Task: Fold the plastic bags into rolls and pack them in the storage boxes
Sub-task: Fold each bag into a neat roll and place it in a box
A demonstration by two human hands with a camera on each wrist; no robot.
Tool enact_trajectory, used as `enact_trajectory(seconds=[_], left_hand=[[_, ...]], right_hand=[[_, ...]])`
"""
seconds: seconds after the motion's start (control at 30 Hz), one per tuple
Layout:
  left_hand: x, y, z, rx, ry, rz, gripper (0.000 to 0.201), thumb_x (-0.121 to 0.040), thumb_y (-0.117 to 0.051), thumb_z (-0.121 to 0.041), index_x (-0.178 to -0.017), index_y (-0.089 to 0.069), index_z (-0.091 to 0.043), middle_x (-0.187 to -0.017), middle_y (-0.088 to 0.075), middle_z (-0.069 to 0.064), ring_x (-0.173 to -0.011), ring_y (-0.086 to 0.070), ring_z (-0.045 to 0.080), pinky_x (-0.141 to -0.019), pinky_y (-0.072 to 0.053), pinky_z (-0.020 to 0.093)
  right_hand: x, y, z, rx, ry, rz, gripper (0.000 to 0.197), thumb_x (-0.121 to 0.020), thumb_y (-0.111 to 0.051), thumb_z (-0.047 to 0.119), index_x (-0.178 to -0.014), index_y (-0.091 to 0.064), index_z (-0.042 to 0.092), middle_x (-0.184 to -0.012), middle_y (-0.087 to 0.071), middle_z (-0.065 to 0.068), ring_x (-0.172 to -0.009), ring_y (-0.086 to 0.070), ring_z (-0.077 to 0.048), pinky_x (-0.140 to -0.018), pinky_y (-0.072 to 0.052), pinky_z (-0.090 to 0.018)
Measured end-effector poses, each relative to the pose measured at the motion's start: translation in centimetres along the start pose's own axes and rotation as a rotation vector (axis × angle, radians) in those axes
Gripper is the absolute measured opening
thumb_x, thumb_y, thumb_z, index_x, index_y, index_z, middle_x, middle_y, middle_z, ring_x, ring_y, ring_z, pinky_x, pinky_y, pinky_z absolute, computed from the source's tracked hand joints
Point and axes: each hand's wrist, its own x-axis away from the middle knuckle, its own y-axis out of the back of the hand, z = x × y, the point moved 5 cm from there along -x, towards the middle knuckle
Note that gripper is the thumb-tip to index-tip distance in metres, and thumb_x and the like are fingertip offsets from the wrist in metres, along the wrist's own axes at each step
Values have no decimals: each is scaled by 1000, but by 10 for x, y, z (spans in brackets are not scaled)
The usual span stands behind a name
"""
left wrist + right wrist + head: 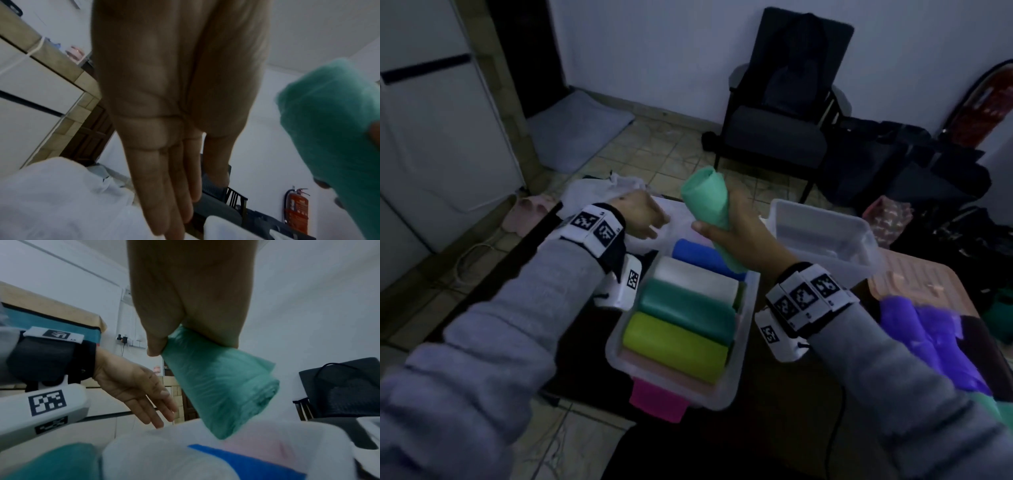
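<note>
My right hand [726, 233] grips a rolled mint-green plastic bag [707, 198] upright above the near storage box [736, 383]; the mint-green roll [222, 394] juts out of the right hand [191, 308], and the same roll [333, 123] shows at the right edge of the left wrist view. That box holds a blue roll [698, 253], a white roll [695, 277], a dark green roll [685, 308] and a lime roll [674, 346]. My left hand [643, 216] hovers open, fingers straight, over loose white bags [602, 188]; the left hand [170, 146] holds nothing.
A second clear box [822, 236] stands at the right with almost nothing in it. A pink lid [921, 281] and crumpled purple bags [928, 335] lie at the right. A pink folded bag [657, 401] sticks out under the near box. A dark chair [780, 113] stands behind the table.
</note>
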Motion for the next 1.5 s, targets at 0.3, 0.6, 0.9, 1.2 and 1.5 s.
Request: enact_trajectory(seconds=[0.3, 0.6, 0.9, 1.2, 1.5], left_hand=[[-20, -12, 11, 270, 143, 229, 65, -91, -40, -57, -110, -54, 3, -88, -61, 12, -77, -60, 25, -81, -51, 38], [-24, -23, 17, 311, 135, 365, 54, -89, -56, -38, -121, -54, 5, -105, -61, 14, -87, -60, 20, -77, -53, 28], [-34, -31, 19, 135, 125, 304, 43, -88, -62, -23, -118, -56, 8, -113, -61, 18, -84, -60, 21, -66, -56, 28], [-38, -33, 14, -37, 136, 272, 37, -90, -60, -24, -115, -52, 2, -113, -55, 14, -87, -58, 22, -69, -54, 33], [-38, -33, 8, -227, 124, 274, 30, -90, -62, -27, -95, -50, 0, -94, -57, 12, -82, -61, 27, -90, -52, 49]], right_hand=[[-20, -35, -31, 231, -155, 393, 69, -85, -67, 32, -138, -30, 9, -134, -42, -9, -116, -42, -18, -87, -32, -23], [-22, -47, -33, 366, -154, 584, 74, -84, -66, 42, -140, -32, 8, -135, -45, -10, -120, -46, -23, -97, -38, -29], [-16, -58, -39, 519, -172, 651, 67, -91, -45, 54, -141, -33, 10, -142, -38, -13, -131, -35, -29, -107, -30, -38], [24, -42, -46, 521, -269, 560, 78, -91, -25, 65, -151, 2, 24, -159, 3, -9, -146, 2, -27, -116, -2, -43], [41, -56, -52, 634, -187, 425, 100, -74, -17, 85, -151, 5, 25, -158, 5, -14, -145, 1, -33, -116, 0, -47]])
